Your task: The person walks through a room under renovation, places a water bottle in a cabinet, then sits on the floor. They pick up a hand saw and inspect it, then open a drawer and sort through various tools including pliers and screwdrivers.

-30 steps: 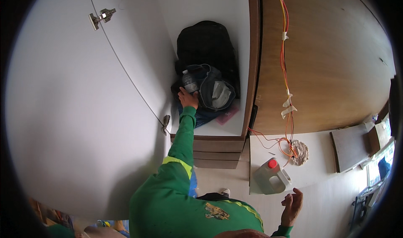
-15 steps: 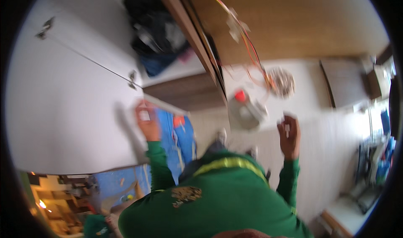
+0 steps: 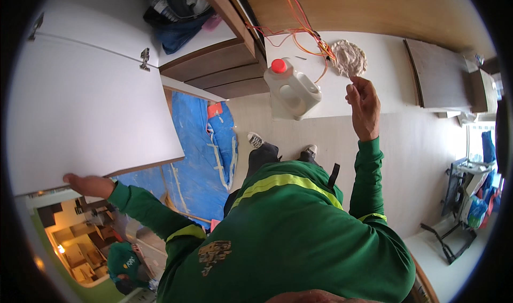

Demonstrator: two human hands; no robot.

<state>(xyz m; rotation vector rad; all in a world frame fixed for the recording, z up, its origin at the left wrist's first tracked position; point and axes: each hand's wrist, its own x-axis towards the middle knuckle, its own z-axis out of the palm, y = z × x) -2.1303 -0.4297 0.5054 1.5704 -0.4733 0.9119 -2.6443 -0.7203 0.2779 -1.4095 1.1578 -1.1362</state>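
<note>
A large white cabinet door (image 3: 96, 111) stands out on the left. My left hand (image 3: 91, 186) grips its near edge, with part of the fingers hidden by the door. To the right, my right hand (image 3: 364, 108) reaches over a white surface (image 3: 386, 84). Its thumb and fingers pinch together at the near edge of a round, off-white rag (image 3: 350, 59). Just left of that rag, a whitish plastic jug (image 3: 294, 89) with a red cap stands at the surface's near edge.
Loose orange and red wires (image 3: 299, 20) hang beside the rag. Blue sheeting (image 3: 197, 143) covers floor at the left. Dark bags (image 3: 179, 14) fill an open cabinet compartment. Another person in green (image 3: 123, 260) is at lower left. A black-framed folding item (image 3: 454, 217) stands right.
My left hand has moved outward and down from in front of the door to its near edge. My right hand has gone forward to the rag. The view has shifted.
</note>
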